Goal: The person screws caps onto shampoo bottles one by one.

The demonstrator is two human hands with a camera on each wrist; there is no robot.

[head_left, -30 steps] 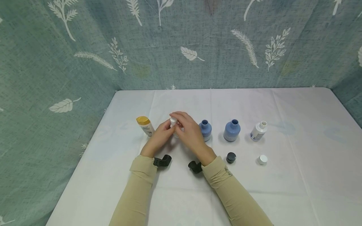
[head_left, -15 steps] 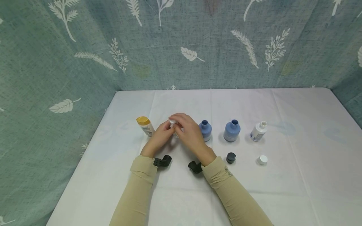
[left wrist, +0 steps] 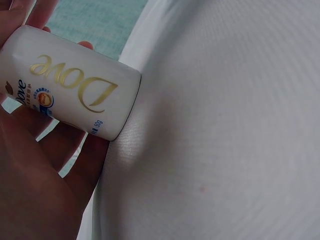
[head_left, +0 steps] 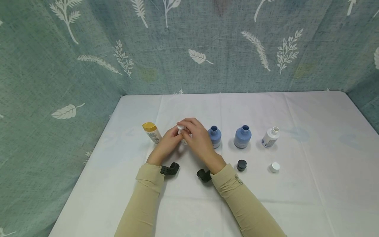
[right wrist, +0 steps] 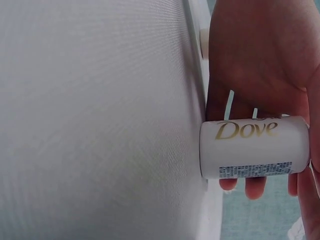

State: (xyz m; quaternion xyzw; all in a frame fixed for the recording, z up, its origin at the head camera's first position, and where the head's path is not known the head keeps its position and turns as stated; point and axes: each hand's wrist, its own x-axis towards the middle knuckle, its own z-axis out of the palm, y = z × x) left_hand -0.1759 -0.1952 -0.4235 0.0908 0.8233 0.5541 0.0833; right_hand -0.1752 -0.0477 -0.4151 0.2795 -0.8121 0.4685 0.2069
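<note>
A small white Dove bottle stands between both hands, its base down on the white cloth. My left hand grips its body, with the fingers wrapped behind it in the left wrist view. At the bottle's top, my right hand pinches the white cap with curled fingers and thumb. Gold lettering on the bottle shows in both wrist views. In the head view the hands hide most of the body. How tightly the cap sits cannot be seen.
A white bottle with a yellow cap stands left. To the right are two blue bottles and a white bottle, all uncapped. A black cap and a white cap lie nearer on the tablecloth.
The white cap sits slightly lower and is more covered by the right fingers than a second ago. The right fingers have shifted over it; the left hand and other bottles stay put.
</note>
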